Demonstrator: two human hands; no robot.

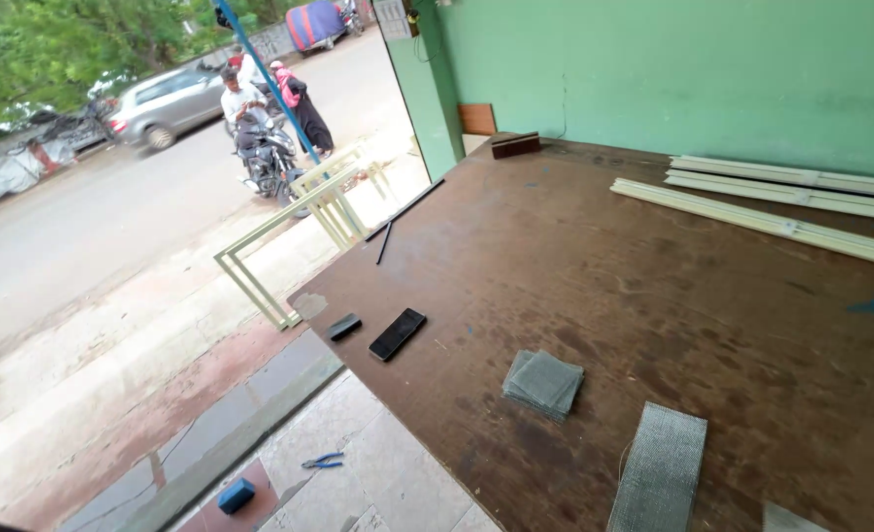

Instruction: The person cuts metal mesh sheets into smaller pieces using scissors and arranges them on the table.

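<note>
Green wall (693,69) closes the workshop at the back, and in front of it stands a big brown desk (654,296), worn and stained, open on one side to the street. Near the front edge lie a folded stack of grey mesh pieces (543,384) and, just beside it, a longer strip of the same mesh (662,471) — both flat and close to where the person stands, I think so that they are easy to take. A black phone (397,334) and a small dark case (343,326) rest near the corner, apart from the mesh, probably to stay out of the way. Long pale profiles (782,225) lie along the far side near the wall, where their length disturbs nothing. On the tiled floor below are blue-handled pliers (322,460) and a blue block (236,495).

Neither hand of the person is in view — so I cannot tell its pose, or whether it is open or closed. Outside, people stand by a motorbike (268,158).
</note>
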